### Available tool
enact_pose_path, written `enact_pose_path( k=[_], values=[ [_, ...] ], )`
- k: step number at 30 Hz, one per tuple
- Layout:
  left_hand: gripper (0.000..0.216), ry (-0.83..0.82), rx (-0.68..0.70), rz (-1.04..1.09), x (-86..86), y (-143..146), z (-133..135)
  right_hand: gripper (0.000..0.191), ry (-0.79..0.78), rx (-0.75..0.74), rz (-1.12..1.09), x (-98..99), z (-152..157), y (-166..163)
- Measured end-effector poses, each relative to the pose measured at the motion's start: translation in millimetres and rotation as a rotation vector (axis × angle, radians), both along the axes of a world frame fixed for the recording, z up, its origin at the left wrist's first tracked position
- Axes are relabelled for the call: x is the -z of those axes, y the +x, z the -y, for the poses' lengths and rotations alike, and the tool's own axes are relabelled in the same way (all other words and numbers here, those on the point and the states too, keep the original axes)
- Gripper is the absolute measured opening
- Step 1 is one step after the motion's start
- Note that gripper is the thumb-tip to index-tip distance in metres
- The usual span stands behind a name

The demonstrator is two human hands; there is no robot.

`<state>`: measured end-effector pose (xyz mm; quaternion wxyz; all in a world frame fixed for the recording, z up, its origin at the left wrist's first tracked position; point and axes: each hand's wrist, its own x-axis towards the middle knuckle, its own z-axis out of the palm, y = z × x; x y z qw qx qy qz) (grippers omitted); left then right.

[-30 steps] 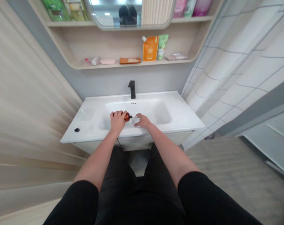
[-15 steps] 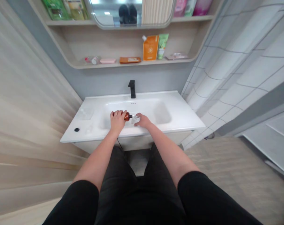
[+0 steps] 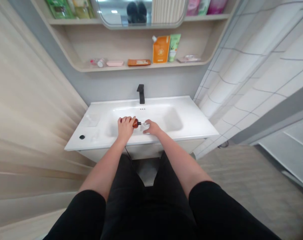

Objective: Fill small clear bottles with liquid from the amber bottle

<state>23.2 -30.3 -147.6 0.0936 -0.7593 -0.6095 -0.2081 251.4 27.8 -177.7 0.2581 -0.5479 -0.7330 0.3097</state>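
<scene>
My left hand (image 3: 125, 127) is wrapped round a brown bottle (image 3: 135, 123), which lies tilted on its side with its dark neck pointing right. Just beyond that neck, my right hand (image 3: 152, 127) grips a small clear container (image 3: 144, 126) by its right side. The bottle's mouth is at or right beside the container's opening; whether they touch I cannot tell. Both hands are over the front part of the white sink (image 3: 166, 116). Most of the bottle's body is hidden under my left fingers.
A black faucet (image 3: 140, 94) stands behind the basin. On the counter's left lie a round black cap (image 3: 81, 137) and a clear tray-like item (image 3: 92, 120). The wall shelf (image 3: 106, 69) above holds an orange pouch (image 3: 161, 50), a green tube (image 3: 174, 48) and several small items.
The view has shifted very slightly. Both hands keep the same hold, with the bottle and container in nearly the same place.
</scene>
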Motion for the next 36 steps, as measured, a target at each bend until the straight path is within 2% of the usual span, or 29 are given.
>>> enact_pose_path(
  k=[21, 36],
  values=[
    [0.064, 0.013, 0.009, -0.003, 2.2, -1, -1, 0.068, 0.024, 0.011, -0.006, -1.0, 1, 0],
    [0.062, 0.023, 0.006, -0.026, 1.0, 0, -1, 0.074, 0.042, -0.021, 0.009, 12.4, -7, 2]
  ],
)
